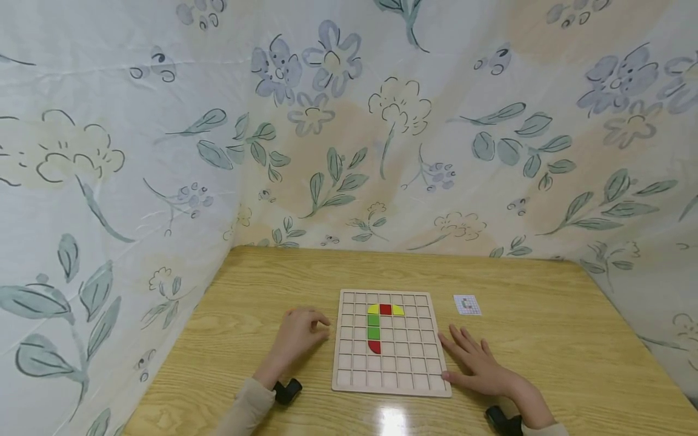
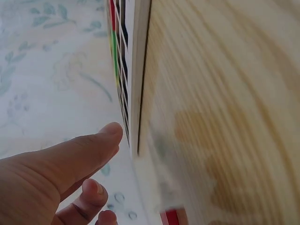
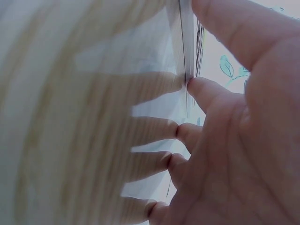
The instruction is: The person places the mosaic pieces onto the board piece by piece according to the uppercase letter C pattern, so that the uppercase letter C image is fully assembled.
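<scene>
A pale wooden grid board point(image 1: 349, 363) lies on the table with coloured tiles in its cells. Along an upper row are a yellow rounded tile point(image 1: 374, 309), a red square point(image 1: 386, 309) and a second yellow rounded tile point(image 1: 398, 310). Below the left yellow one come two green squares point(image 1: 373, 332), then a red rounded tile point(image 1: 374, 347). Just left of the board hovers my left hand point(image 1: 299, 334), its fingers loosely bent and no piece visible in them. My right hand point(image 1: 480, 363) lies spread at the board's right edge, thumb and index fingertip touching it.
A small printed card point(image 1: 467, 304) with a grid pattern lies right of the board. Partly hidden behind the left hand is an orange bit point(image 1: 291, 309). A red piece point(image 2: 171, 217) shows low in the left wrist view. Floral cloth point(image 1: 349, 181) surrounds the wooden table.
</scene>
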A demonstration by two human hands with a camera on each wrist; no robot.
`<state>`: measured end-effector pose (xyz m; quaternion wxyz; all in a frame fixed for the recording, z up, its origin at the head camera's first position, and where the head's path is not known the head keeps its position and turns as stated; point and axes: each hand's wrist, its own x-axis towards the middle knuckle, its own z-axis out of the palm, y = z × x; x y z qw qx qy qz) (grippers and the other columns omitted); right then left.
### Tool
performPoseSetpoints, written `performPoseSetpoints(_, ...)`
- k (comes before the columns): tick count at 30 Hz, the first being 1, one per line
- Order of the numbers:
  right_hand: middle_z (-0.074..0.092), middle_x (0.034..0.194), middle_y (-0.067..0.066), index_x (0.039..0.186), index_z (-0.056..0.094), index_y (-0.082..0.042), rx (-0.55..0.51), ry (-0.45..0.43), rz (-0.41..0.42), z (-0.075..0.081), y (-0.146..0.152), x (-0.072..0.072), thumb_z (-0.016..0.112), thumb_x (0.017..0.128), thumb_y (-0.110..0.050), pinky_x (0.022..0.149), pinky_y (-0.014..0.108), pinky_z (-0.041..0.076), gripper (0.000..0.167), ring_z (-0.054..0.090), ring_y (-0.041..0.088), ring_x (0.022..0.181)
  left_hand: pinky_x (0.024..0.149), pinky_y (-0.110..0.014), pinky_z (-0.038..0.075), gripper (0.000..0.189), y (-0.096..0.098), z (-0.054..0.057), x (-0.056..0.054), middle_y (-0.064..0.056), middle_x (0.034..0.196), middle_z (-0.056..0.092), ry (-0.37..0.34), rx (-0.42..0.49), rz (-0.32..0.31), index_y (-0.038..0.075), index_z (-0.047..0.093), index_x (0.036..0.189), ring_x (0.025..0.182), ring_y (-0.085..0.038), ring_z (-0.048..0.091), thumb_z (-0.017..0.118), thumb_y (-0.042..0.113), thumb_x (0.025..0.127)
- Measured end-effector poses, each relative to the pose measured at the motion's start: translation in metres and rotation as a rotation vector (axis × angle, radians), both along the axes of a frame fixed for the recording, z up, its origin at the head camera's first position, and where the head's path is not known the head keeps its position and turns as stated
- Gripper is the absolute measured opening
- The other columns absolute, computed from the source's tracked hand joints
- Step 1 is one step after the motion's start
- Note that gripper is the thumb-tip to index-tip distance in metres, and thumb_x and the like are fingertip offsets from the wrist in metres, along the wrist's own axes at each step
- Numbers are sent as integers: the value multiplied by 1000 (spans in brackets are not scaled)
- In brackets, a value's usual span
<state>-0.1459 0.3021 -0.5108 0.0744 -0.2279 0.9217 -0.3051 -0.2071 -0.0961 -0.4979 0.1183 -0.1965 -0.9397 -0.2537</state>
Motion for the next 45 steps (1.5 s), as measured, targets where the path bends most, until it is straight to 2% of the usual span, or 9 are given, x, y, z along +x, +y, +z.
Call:
performPoseSetpoints(6,13,149,29,145,31,-9,-6,-8,5,3,-1,1,62,86,-37,93,73,-4,72,6,57,132,75,-46,36,14,-19,2,-3,14,62,45,16,-23,75,22,74,85,61,-6,40,79,26,73)
performPoseSetpoints(11,13,149,30,144,31,-8,-21,-9,11,3,0,2,63,86,-35,93,73,-4,72,5,57,131,75,-49,39,15,-33,5,-4,9,66,55,35,-12,124,19,74,84,65,-11,49,80,24,71)
performPoseSetpoints(14,12,149,29,145,31,-9,-21,-11,14,3,0,1,62,86,-36,93,73,-4,72,5,57,132,78,-51,39,17,-40,6,-4,5,75,62,23,-9,143,18,74,86,75,-17,56,80,24,71)
performPoseSetpoints(17,12,149,30,145,31,-9,-24,-9,17,1,1,1,62,86,-36,93,74,-4,72,5,57,132,80,-53,39,18,-48,6,-5,4,79,64,2,-18,154,19,74,88,80,-21,58,79,24,72)
performPoseSetpoints(25,10,150,27,145,29,-8,-26,-10,13,-5,4,-2,62,86,-36,93,73,-5,74,2,54,134,74,-48,34,23,-66,8,-12,7,71,52,-64,-51,122,21,72,96,69,-12,44,77,22,73)
performPoseSetpoints(30,10,150,28,145,29,-8,-30,-16,20,-4,3,-1,62,86,-36,93,73,-5,74,2,55,133,71,-49,34,27,-76,10,-16,4,70,50,-55,-81,105,16,72,100,66,-14,41,77,20,74)
performPoseSetpoints(39,10,149,30,145,29,-8,-43,-22,22,0,2,0,62,86,-35,93,73,-6,73,2,57,132,76,-56,36,31,-83,11,-22,3,70,48,-87,-131,88,15,70,107,68,-15,43,75,21,76)
performPoseSetpoints(45,10,149,30,145,30,-9,-42,-13,16,-2,2,0,62,86,-35,93,73,-6,72,3,56,132,77,-53,35,29,-83,10,-23,3,72,49,-104,-131,73,17,70,106,71,-14,41,74,20,78)
